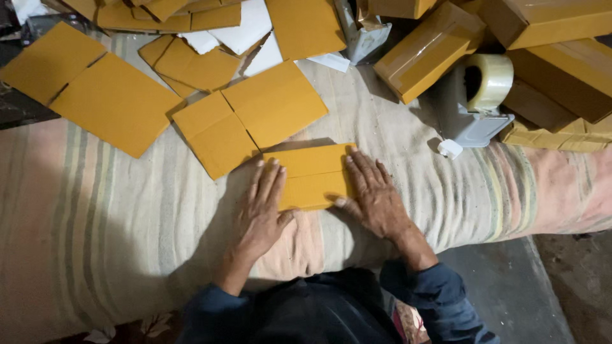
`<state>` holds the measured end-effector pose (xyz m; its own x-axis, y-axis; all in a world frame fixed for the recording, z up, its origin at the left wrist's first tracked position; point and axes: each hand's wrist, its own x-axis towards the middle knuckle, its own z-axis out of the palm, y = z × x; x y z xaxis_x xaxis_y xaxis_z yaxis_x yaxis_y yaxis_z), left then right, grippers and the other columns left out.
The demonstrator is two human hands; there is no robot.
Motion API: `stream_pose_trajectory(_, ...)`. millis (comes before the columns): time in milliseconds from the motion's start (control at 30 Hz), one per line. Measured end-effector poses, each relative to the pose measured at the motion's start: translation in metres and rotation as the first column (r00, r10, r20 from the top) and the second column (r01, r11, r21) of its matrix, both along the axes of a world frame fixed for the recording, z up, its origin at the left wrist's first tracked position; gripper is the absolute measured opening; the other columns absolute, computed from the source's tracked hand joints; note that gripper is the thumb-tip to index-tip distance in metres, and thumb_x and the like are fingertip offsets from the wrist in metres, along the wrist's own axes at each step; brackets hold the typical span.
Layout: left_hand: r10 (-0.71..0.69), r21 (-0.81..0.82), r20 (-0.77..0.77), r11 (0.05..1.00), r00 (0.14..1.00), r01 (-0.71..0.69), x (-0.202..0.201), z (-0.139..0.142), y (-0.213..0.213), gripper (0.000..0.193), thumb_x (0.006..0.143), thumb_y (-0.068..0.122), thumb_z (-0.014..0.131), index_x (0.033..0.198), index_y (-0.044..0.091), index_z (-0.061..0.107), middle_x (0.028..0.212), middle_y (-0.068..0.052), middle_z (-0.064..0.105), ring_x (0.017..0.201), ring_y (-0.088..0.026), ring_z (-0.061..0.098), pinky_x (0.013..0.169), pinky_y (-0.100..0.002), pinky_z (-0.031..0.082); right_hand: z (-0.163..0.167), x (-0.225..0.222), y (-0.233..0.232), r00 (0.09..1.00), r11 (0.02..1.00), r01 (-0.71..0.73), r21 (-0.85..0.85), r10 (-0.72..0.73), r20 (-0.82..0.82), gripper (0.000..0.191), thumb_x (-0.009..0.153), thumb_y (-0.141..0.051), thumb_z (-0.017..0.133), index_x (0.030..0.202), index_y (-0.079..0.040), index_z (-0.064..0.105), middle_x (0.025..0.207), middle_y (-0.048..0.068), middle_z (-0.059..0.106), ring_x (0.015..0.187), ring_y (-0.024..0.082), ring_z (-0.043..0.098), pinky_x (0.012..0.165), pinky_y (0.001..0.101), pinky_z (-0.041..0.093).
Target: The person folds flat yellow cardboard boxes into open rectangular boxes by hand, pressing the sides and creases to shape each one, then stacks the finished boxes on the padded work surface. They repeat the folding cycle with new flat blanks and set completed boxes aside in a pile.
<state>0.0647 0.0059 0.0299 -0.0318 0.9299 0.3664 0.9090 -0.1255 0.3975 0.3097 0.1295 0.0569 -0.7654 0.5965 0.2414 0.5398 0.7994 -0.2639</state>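
Note:
A small folded yellow-brown cardboard piece (313, 173) lies flat on the striped cloth in front of me. My left hand (262, 211) presses flat on its left edge, fingers spread. My right hand (374, 194) rests flat on its right edge, thumb pointing inward along the bottom. Neither hand grips it; both lie on top with palms down.
A larger flat cardboard blank (252, 121) lies just behind it, and another (89, 89) at the left. Taped cardboard boxes (427, 51) are piled at the back right. A grey tape dispenser (475, 105) with a clear roll stands right of centre. The striped cloth (115, 216) covers the surface.

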Motion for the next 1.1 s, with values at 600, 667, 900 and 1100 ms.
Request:
stream_pose_trajectory(600, 0.376, -0.191, 0.518, 0.926, 0.768, -0.325, 0.007, -0.03, 0.032, 0.085, 0.094, 0.051, 0.065, 0.156, 0.003, 0.034, 0.152, -0.028, 0.043, 0.14, -0.044, 0.041, 0.112, -0.052, 0.035, -0.021, -0.038, 0.023, 0.837, 0.808, 0.42, -0.413, -0.521, -0.168, 0.084, 0.083, -0.058, 0.075, 0.136, 0.004, 0.054, 0.122, 0.027, 0.061, 0.116, 0.043, 0.057, 0.099, 0.0506, 0.048)
stream_pose_trajectory(667, 0.317, -0.125, 0.596, 0.944, 0.737, -0.304, 0.01, -0.025, 0.025, 0.087, 0.093, 0.053, 0.066, 0.155, 0.002, 0.033, 0.152, -0.027, 0.045, 0.139, -0.041, 0.045, 0.112, -0.049, 0.039, -0.01, -0.035, 0.012, 0.791, 0.766, 0.274, -0.581, -0.523, -0.318, 0.085, 0.079, -0.053, 0.078, 0.135, 0.004, 0.052, 0.12, 0.024, 0.063, 0.115, 0.04, 0.061, 0.096, 0.0486, 0.051)
stream_pose_trajectory(900, 0.094, 0.048, 0.737, 0.98, 0.669, -0.191, 0.004, -0.016, 0.012, 0.095, 0.089, 0.045, 0.077, 0.157, -0.002, 0.03, 0.153, -0.026, 0.046, 0.138, -0.034, 0.052, 0.111, -0.042, 0.046, -0.003, -0.028, -0.011, 0.762, 0.873, 0.137, -0.468, -0.395, -0.514, 0.081, 0.08, -0.029, 0.09, 0.143, 0.0, 0.048, 0.133, 0.025, 0.058, 0.125, 0.035, 0.057, 0.104, 0.0454, 0.051)
stream_pose_trajectory(1100, 0.035, 0.002, 0.775, 0.998, 0.631, -0.059, -0.011, -0.018, 0.014, 0.1, 0.082, 0.04, 0.082, 0.154, -0.006, 0.03, 0.147, -0.024, 0.049, 0.136, -0.033, 0.052, 0.109, -0.042, 0.046, -0.009, -0.02, -0.004, 0.722, 0.717, -0.078, -0.692, -0.438, -0.536, 0.088, 0.078, -0.032, 0.086, 0.143, 0.003, 0.038, 0.133, 0.018, 0.061, 0.125, 0.027, 0.062, 0.103, 0.0393, 0.054)
